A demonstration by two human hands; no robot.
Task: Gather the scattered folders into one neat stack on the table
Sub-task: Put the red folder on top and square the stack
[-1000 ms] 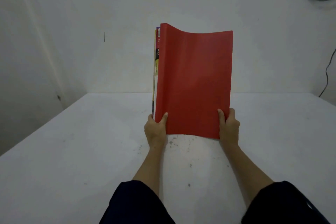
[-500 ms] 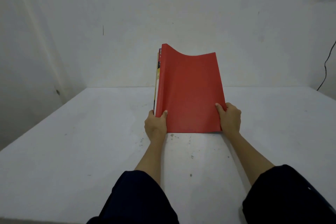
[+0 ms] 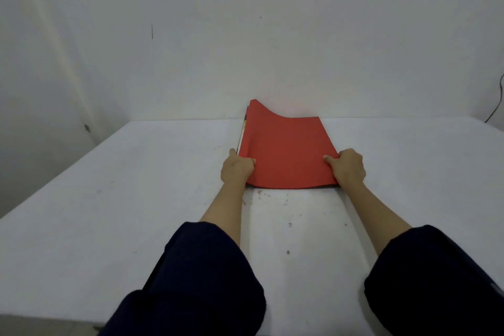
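Stack of folders (image 3: 286, 153), upright a second ago, now tilted nearly flat on the tabletop (image 3: 136, 185) at frame centre, left hand (image 3: 236, 169) and right hand (image 3: 347, 168) each gripping a near corner; stacking almost complete.

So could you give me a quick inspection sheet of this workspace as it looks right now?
Surface: white table, scuffed, with dark specks near the middle.
Job's things: folder stack, red on top, near edge on the table, far end raised and curled.
Clutter: nothing seen.
Grippers: left hand and right hand grip the stack's near corners.
Cables: thin dark cable on the right wall.
Surroundings: plain white walls, slightly marked.
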